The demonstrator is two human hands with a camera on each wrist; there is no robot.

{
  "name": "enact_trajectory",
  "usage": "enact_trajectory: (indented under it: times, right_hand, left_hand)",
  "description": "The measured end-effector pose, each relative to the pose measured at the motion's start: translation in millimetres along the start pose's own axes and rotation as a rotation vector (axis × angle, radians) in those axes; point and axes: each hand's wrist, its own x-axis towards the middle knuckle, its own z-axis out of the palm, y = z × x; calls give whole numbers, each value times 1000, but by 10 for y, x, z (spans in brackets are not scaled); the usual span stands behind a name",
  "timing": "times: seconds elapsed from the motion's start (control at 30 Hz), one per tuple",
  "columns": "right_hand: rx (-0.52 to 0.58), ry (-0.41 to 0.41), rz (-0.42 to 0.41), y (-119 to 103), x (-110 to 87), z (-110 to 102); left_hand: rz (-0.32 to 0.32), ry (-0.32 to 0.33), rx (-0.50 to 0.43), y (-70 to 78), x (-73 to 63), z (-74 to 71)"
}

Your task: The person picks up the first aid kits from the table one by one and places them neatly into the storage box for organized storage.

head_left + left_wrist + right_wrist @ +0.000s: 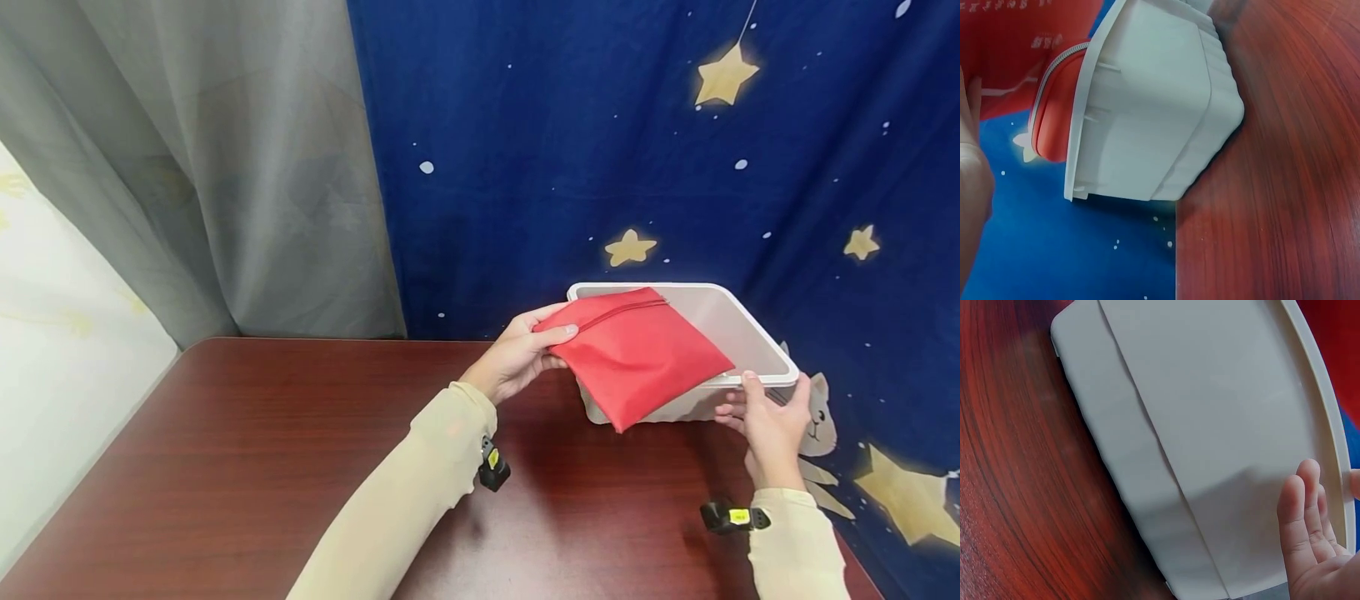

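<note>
My left hand (517,354) holds a flat red zippered pouch (637,354) by its left corner, thumb on top and fingers beneath. The pouch slants over the front left of a white plastic bin (750,333), covering much of its opening. In the left wrist view, white print shows on the red surface (1010,53), and a rounded red part with zipper teeth (1057,112) sits at the bin's rim; whether both belong to one pouch, I cannot tell. At the bin's front right corner, my right hand (776,429) grips the rim, with several fingers (1300,525) along the outer wall.
The bin stands on a dark red-brown wooden table (300,450), close to its back edge. Behind hangs a blue curtain (510,167) with stars, beside a grey curtain (277,167). A white wall (67,358) is at the left.
</note>
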Motion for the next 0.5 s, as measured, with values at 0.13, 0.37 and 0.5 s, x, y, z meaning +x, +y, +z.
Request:
enact_trajectory:
  times: [0.13,0.37,0.5]
  right_hand:
    - [4,2,-1,0,-4,2]
    - [21,0,-13,-1,7,2]
    - [22,2,-19,-5,9,7]
  left_hand:
    - [-5,16,4,-6,17,38]
    - [-16,18,-13,-18,61,99]
    - [-20,21,-21,-21,98,126]
